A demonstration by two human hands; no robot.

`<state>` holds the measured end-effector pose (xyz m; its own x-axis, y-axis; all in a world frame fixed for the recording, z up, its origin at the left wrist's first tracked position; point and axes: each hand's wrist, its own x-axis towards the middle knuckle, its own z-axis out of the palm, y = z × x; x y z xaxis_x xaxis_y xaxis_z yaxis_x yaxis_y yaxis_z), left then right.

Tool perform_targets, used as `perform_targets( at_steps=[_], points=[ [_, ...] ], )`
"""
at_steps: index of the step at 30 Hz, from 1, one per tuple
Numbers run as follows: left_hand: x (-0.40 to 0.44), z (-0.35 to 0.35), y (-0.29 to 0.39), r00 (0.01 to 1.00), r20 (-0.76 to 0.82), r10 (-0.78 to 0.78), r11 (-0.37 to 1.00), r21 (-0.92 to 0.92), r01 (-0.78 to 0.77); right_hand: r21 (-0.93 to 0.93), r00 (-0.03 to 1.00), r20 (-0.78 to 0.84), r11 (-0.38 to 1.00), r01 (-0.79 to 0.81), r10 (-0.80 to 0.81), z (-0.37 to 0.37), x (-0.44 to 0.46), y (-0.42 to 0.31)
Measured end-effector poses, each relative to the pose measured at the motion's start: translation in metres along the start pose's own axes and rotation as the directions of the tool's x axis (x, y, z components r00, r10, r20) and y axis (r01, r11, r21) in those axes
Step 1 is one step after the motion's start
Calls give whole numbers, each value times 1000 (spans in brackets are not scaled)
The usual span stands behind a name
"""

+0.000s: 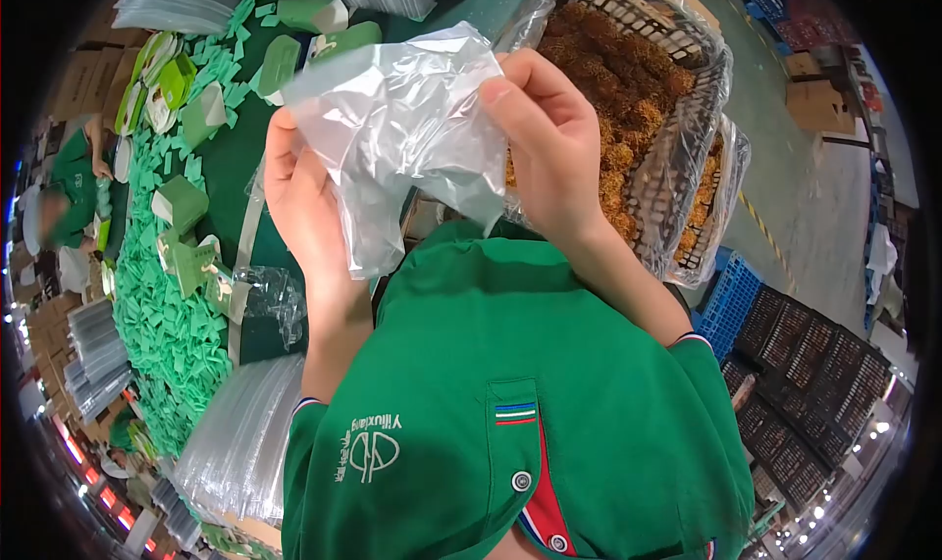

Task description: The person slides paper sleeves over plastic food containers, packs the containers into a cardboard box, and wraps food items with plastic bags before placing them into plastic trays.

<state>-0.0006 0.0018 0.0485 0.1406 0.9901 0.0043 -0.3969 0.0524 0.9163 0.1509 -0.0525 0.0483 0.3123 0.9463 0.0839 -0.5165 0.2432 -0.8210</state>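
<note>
A crinkled, clear plastic bag is stretched between my two hands in front of my chest. My left hand grips its left edge, with the fingers partly behind the film. On the other side my right hand pinches the top right corner between thumb and forefinger. Nothing can be made out inside the bag. Just beyond my right hand stands a crate lined with plastic and filled with brown, rough-textured clumps.
Many small green packets cover the table at left, among green boxes. Stacks of clear plastic trays stand near and far. Blue and black crates lie at right. A co-worker in green is at far left.
</note>
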Motion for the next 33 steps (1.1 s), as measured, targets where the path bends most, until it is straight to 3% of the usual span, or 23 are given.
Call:
perform_targets(
  at_steps=[2,4,5,6,7,8,10,12,15,17,19,21,24,27,30,33],
  points=[
    [0,-1,-2,998,36,59,974,219,-66,-115,993,26,987,114,-111,-1,-2,-2],
    [0,-3,-4,982,81,171,847,497,-188,-225,973,81,947,229,-216,-2,-1,-4],
    [3,-7,-1,1000,29,1,958,286,-9,-278,957,121,917,287,-263,-6,-1,-5],
    [8,-12,5,984,19,-179,983,53,177,-328,938,161,880,343,-306,-10,-1,-8],
    [11,-12,10,935,52,-351,918,-180,355,-325,932,197,877,354,-304,-11,0,-11],
    [13,-5,10,908,-169,-384,923,-101,372,-322,926,231,874,363,-299,-11,0,-16],
    [14,-13,19,919,147,-366,925,-50,377,-314,916,289,876,365,-278,-13,0,-21],
    [15,-17,25,854,394,-341,925,-24,380,-306,909,335,884,354,-248,-15,2,-23],
    [0,-2,36,884,447,-139,990,86,112,-431,921,338,839,333,-192,-14,4,-30],
    [8,-9,36,800,590,-107,981,196,-13,-458,939,290,835,305,-184,-12,5,-29],
    [14,-12,39,736,650,-188,941,334,-54,-500,949,275,821,276,-152,-12,4,-31],
    [19,-7,48,704,612,-359,859,511,-6,-555,952,292,794,248,-94,-15,3,-35],
    [15,-9,36,739,630,-238,962,259,89,-595,964,249,769,231,-97,-15,2,-36],
    [3,1,45,818,488,-306,944,267,193,-681,963,228,683,262,-141,-15,2,-35],
    [10,-4,37,760,543,-357,895,432,111,-774,941,229,540,331,-248,-16,7,-29],
    [11,0,32,749,511,-422,865,475,163,-795,959,227,536,283,-169,-13,3,-32]
  ],
)
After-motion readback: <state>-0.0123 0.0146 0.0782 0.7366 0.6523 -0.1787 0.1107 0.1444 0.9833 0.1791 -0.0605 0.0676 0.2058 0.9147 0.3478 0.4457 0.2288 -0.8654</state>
